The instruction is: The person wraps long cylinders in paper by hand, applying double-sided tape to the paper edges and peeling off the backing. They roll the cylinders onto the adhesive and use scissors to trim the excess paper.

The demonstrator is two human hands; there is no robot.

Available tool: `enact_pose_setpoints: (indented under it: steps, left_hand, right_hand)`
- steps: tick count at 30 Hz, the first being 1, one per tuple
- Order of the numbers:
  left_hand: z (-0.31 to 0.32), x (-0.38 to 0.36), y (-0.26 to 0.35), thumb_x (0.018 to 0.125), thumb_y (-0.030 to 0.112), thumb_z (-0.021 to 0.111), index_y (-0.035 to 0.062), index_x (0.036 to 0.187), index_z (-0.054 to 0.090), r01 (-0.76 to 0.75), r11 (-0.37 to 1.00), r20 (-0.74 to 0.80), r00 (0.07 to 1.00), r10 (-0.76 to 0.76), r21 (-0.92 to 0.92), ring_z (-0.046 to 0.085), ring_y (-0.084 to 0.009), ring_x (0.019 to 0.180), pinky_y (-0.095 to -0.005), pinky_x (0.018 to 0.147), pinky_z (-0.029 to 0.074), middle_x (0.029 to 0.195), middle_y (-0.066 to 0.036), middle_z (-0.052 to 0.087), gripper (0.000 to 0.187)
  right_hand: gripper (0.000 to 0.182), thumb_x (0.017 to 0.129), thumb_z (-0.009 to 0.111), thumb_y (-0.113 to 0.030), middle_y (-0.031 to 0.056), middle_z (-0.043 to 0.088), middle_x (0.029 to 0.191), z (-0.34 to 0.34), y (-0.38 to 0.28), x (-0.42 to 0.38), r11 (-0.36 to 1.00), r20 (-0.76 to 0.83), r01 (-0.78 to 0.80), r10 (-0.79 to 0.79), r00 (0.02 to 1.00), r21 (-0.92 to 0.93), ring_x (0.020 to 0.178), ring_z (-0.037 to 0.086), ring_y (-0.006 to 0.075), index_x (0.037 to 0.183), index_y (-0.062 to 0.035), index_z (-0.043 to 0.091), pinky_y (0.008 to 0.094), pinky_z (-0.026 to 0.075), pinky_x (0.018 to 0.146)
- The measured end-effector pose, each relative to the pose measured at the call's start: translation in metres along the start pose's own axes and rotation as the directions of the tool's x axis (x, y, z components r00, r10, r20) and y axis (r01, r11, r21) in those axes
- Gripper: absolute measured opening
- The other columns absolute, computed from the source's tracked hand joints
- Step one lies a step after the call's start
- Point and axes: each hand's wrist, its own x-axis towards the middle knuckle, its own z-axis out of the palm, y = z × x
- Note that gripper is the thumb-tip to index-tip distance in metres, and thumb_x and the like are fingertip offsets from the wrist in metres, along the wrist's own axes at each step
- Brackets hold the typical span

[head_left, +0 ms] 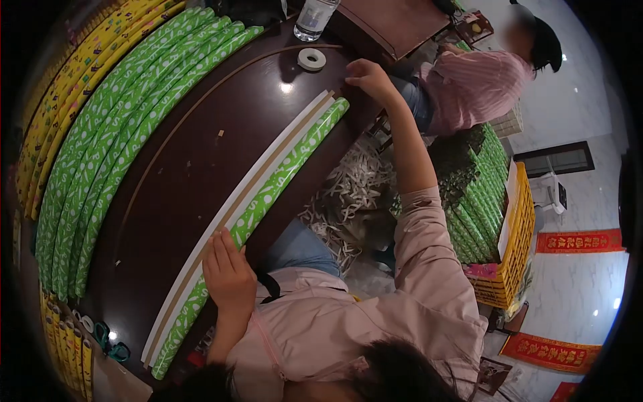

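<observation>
A long green wrapping-paper roll (271, 192) with a white print lies slantwise on the dark table. Along its left side runs a white strip with a brown band (268, 161). My left hand (231, 271) rests on the roll and strip near the middle, fingers stretched flat. Beyond the far end of the roll my right hand (372, 79) is raised at the table's edge. Its fingers are bent together, and whatever they pinch, if anything, is too small to make out. A white tape roll (311, 59) lies to the left of that hand.
Green rolls (127, 127) and yellow rolls (74, 80) line the table's left side. Scissors (110, 342) lie lower left, a water bottle (313, 20) stands at the back. Paper scraps (355, 181) cover the floor. A person (479, 87) sits near a yellow crate (519, 234).
</observation>
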Motion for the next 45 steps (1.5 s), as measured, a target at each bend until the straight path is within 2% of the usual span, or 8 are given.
enact_pose_setpoints:
  steps: [5, 7, 13, 31, 37, 41, 43, 45]
  left_hand:
    - [0.001, 0.000, 0.000, 0.086, 0.007, 0.064, -0.0106, 0.126, 0.051, -0.006, 1.000, -0.027, 1.000, 0.006, -0.002, 0.058, -0.0362, 0.106, -0.0433, 0.089, 0.049, 0.117, -0.023, 0.058, 0.046]
    - [0.001, 0.001, 0.001, 0.086, 0.006, 0.064, -0.0106, 0.126, 0.051, -0.010, 1.000, -0.030, 1.000, 0.010, -0.003, 0.058, -0.0364, 0.106, -0.0435, 0.089, 0.049, 0.117, -0.023, 0.058, 0.046]
    - [0.001, 0.001, 0.002, 0.085, 0.004, 0.064, -0.0108, 0.126, 0.051, -0.005, 1.000, -0.048, 0.999, 0.004, -0.018, 0.059, -0.0370, 0.106, -0.0444, 0.088, 0.049, 0.117, -0.023, 0.058, 0.045]
    - [0.006, -0.001, 0.000, 0.087, 0.009, 0.062, -0.0092, 0.125, 0.053, 0.002, 1.000, -0.036, 0.999, -0.003, -0.020, 0.058, -0.0364, 0.109, -0.0447, 0.091, 0.048, 0.118, -0.021, 0.058, 0.043]
    - [0.007, -0.004, 0.000, 0.086, 0.019, 0.058, -0.0063, 0.123, 0.056, 0.040, 0.999, -0.075, 0.996, -0.042, -0.031, 0.059, -0.0321, 0.106, -0.0392, 0.091, 0.048, 0.114, -0.019, 0.060, 0.045]
    - [0.002, -0.005, -0.001, 0.082, 0.014, 0.060, -0.0072, 0.119, 0.059, 0.007, 0.995, -0.093, 0.996, 0.002, 0.100, 0.060, -0.0300, 0.105, -0.0365, 0.090, 0.050, 0.112, -0.020, 0.062, 0.043]
    - [0.003, -0.007, 0.000, 0.083, 0.015, 0.059, -0.0073, 0.120, 0.059, 0.023, 0.991, -0.085, 0.996, -0.012, 0.129, 0.060, -0.0297, 0.105, -0.0364, 0.091, 0.050, 0.112, -0.020, 0.062, 0.043]
    - [0.003, -0.007, 0.001, 0.084, 0.015, 0.056, -0.0075, 0.120, 0.058, 0.010, 0.992, -0.081, 0.997, 0.001, 0.123, 0.060, -0.0296, 0.105, -0.0356, 0.092, 0.049, 0.111, -0.019, 0.062, 0.043]
  right_hand:
    - [0.026, 0.082, 0.067, -0.005, 0.0121, 0.071, 0.099, 0.009, -0.024, -0.019, 0.987, -0.081, 0.140, -0.134, 0.988, 0.077, 0.092, 0.066, 0.0211, 0.107, -0.0009, 0.069, 0.0330, 0.052, 0.081]
    - [0.023, 0.086, 0.067, -0.008, 0.0069, 0.071, 0.103, 0.011, -0.026, -0.018, 0.981, 0.128, 0.109, -0.130, 0.983, 0.159, 0.095, 0.065, 0.0145, 0.108, 0.0001, 0.069, 0.0280, 0.051, 0.085]
    - [0.021, 0.084, 0.068, -0.007, 0.0061, 0.072, 0.096, 0.015, -0.031, -0.020, 0.977, 0.216, 0.157, -0.187, 0.958, 0.146, 0.091, 0.065, 0.0138, 0.104, -0.0010, 0.071, 0.0276, 0.051, 0.082]
    - [0.015, 0.078, 0.071, -0.008, 0.0113, 0.073, 0.085, 0.033, -0.018, -0.023, 0.966, 0.021, 0.228, -0.233, 0.972, 0.122, 0.076, 0.066, 0.0182, 0.092, -0.0042, 0.075, 0.0318, 0.052, 0.071]
    - [0.021, 0.085, 0.065, -0.022, 0.0111, 0.068, 0.101, 0.020, -0.033, -0.035, 0.683, 0.111, 0.553, -0.577, 0.809, -0.478, 0.094, 0.063, 0.0303, 0.099, -0.0104, 0.075, 0.0405, 0.049, 0.081]
    - [0.035, 0.098, 0.049, -0.036, 0.0073, 0.066, 0.115, 0.028, -0.024, -0.041, 0.545, 0.060, 0.387, -0.522, 0.851, -0.744, 0.108, 0.058, 0.0296, 0.118, -0.0149, 0.068, 0.0404, 0.044, 0.094]
    - [0.042, 0.099, 0.043, -0.042, 0.0078, 0.063, 0.120, 0.028, 0.006, -0.020, 0.636, -0.054, 0.299, -0.474, 0.879, -0.712, 0.111, 0.059, 0.0297, 0.123, -0.0156, 0.065, 0.0417, 0.047, 0.093]
    - [0.035, 0.099, 0.049, -0.033, 0.0111, 0.062, 0.123, 0.029, -0.002, -0.014, 0.623, -0.058, 0.344, -0.532, 0.845, -0.703, 0.112, 0.059, 0.0312, 0.122, -0.0130, 0.066, 0.0428, 0.049, 0.092]
